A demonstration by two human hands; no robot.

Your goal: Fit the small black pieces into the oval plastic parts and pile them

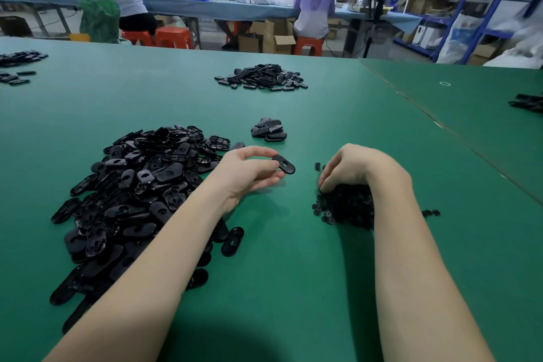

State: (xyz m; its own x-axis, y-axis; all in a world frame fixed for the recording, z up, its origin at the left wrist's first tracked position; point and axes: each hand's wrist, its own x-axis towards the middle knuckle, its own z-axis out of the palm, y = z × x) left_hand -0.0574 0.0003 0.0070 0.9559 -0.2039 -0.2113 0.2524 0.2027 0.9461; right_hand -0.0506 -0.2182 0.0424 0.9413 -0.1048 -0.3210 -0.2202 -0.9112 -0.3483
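My left hand (249, 173) pinches one black oval plastic part (284, 164) between thumb and fingers, just above the green table. A big heap of oval parts (135, 191) lies under and left of my left forearm. My right hand (352, 169) is curled, fingertips down in the heap of small black pieces (343, 209); whether it holds one is hidden. A small pile of oval parts (269, 130) sits beyond both hands.
Another pile of black parts (261, 77) lies farther back on the green table (293, 273). More parts sit at the far left (17, 66) and far right (527, 103) edges. People sit at a blue bench behind; shelving stands at right.
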